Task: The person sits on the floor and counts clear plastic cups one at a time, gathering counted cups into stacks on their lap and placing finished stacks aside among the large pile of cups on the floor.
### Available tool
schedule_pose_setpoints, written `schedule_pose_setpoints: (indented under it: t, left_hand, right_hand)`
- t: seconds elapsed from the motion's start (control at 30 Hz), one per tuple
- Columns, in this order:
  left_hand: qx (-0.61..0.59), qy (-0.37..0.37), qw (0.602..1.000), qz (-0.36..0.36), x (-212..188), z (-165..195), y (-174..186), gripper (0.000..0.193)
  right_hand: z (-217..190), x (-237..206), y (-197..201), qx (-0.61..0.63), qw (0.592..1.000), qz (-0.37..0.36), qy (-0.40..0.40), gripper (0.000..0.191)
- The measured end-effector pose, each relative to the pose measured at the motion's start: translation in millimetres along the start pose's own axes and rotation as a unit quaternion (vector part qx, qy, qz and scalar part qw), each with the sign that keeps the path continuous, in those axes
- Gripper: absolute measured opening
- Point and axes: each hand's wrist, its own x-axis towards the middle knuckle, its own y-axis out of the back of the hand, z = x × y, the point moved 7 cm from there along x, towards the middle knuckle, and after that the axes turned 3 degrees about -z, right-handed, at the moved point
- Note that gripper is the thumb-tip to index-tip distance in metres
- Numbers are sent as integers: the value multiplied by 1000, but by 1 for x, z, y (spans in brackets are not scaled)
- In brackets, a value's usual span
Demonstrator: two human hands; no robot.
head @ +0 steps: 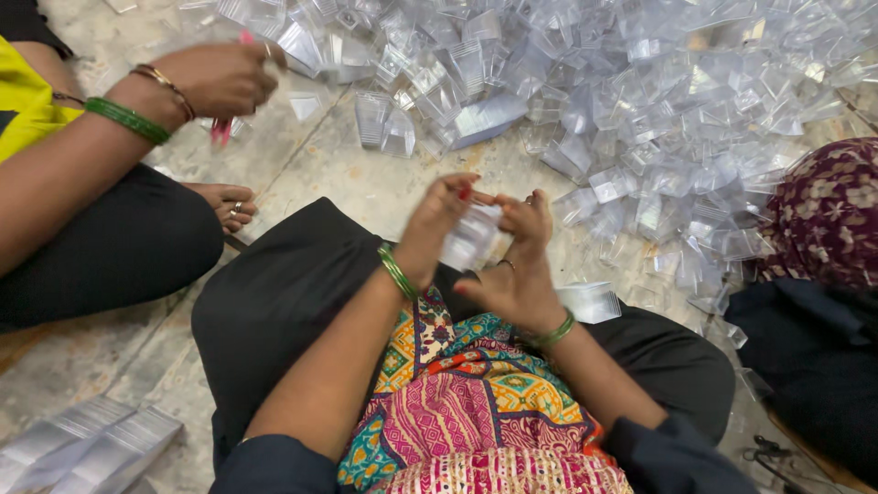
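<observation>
- Left hand (437, 229) and right hand (519, 265) both pinch one clear plastic piece (471, 240) above the lap — grip closed, fingertips only.
- Best to keep it clear of the plastic pile (640, 101) on the floor (320, 165) — press evenly, don't crush.

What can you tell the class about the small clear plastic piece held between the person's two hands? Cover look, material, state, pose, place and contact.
The clear plastic piece is small, see-through and glossy, seemingly thin moulded plastic like the pieces in the big pile on the floor beyond. Motion blurs it, so its exact shape cannot be told. It is held in the air above the person's lap, pinched between the left hand and the right hand, whose fingertips grip it from either side. Nothing else touches it.
</observation>
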Motion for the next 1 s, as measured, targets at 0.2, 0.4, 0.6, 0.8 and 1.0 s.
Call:
schedule_pose_setpoints:
  t: [0.2, 0.4, 0.6, 0.8, 1.0]
  left_hand:
    - [407, -104, 907, -21, -40, -11, -41, 70]
    - [640, -161, 746, 88, -56, 3, -41, 83]
    - [843, 72, 533, 19, -23, -54, -16, 111]
    - [808, 0, 585, 77, 13, -60, 22, 116]
    - [686, -81, 690, 217, 33, -35, 68, 96]
  right_hand:
    - [-10, -23, 1, -19, 998, 41, -38, 90]
    - [37, -72, 62, 162, 935, 173, -263, 83]
    - [53, -92, 129, 318, 885, 283, -190, 71]
    - [62, -99, 127, 345, 868, 299, -194, 73]
    - [63, -109, 131, 337, 865, 311, -202, 75]
